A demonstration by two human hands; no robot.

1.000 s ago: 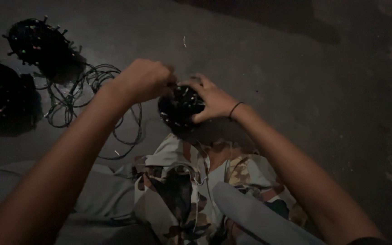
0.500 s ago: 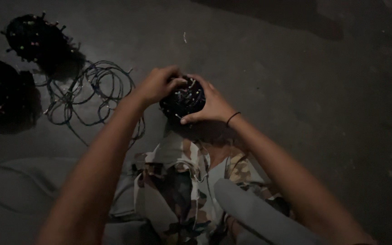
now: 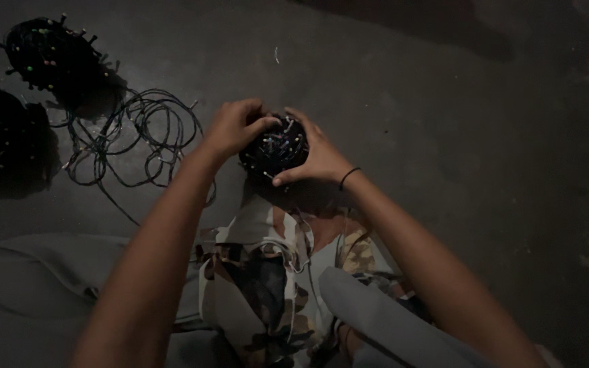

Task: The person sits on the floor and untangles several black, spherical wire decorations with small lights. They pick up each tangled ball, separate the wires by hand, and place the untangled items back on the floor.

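Both hands close around a ball of wound string lights (image 3: 275,146), dark wire with small pale and coloured bulbs poking out. It is held above the floor (image 3: 410,88), roughly mid-frame, just past the person's knees. The left hand (image 3: 233,128) curls over the ball's left and top side, fingers closed on it, thumb toward the middle. The right hand (image 3: 318,155) cups the right and lower side, fingers spread wide around the curve; a thin dark band sits on that wrist.

A loose tangle of the same wire (image 3: 134,136) lies on the floor toward the left edge. It appears to trail toward the ball, though the link is too dark to confirm. Two more finished bundles sit near the far-left corner: one bundle (image 3: 52,54) at the top and a second bundle (image 3: 5,140) below it at the left edge. A camouflage cloth (image 3: 267,286) lies over the lap at the near edge.

To wind well, judging from this: keep the right hand as a steady cradle and turn the ball, while the left lays each pass snug beside the last. Keep the bulbs from snagging. Feed slack from the tangle slowly so that it does not knot.
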